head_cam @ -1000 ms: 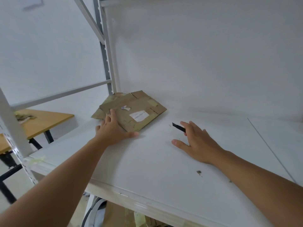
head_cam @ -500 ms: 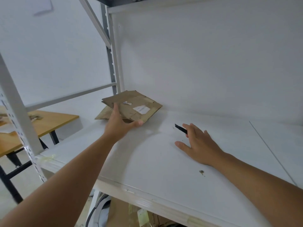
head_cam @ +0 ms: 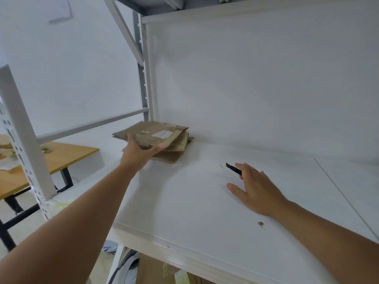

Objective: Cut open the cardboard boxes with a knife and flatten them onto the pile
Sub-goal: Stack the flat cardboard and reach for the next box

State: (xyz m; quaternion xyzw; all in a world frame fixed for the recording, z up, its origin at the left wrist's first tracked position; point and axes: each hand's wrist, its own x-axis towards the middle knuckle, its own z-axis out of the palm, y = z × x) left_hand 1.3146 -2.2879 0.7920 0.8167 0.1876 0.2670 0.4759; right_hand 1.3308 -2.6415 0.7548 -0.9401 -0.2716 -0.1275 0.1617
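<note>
A flattened brown cardboard box (head_cam: 155, 134) with a white label is lifted off the white shelf (head_cam: 184, 201) at the back left. My left hand (head_cam: 139, 152) grips its near edge, thumb on the underside at the right. More flattened cardboard (head_cam: 170, 157) lies under it on the shelf. My right hand (head_cam: 254, 187) rests palm down on the shelf, fingers spread. A black knife (head_cam: 232, 168) pokes out from under its fingers, blade tip pointing back left.
A grey shelf upright (head_cam: 22, 136) stands at the left, another (head_cam: 143, 78) at the back corner beside the white back panel. A wooden table (head_cam: 67, 154) stands beyond the rack on the left. Cardboard (head_cam: 155, 271) lies on the level below.
My left hand has lifted the flattened box higher off the pile and tilted it more level. My right hand stayed on the shelf over the knife.
</note>
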